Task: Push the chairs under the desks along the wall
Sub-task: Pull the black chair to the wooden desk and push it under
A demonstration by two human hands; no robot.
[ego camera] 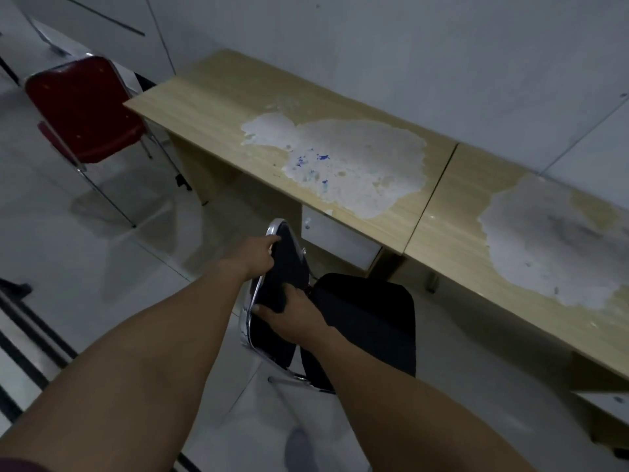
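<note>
Both hands' fingers clutch the black chair's backrest: left hand at its top, right hand lower. The chair stands just before the peeling wooden surface against the white wall; a red chair waits left.

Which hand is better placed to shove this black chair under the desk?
Probably the left hand: it grips the top of the black chair's backrest, nearest the desk. The right hand holds lower down.

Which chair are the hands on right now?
The black chair at the desk; both hands grip its backrest. The red chair stands untouched at the desk's far end.
</note>
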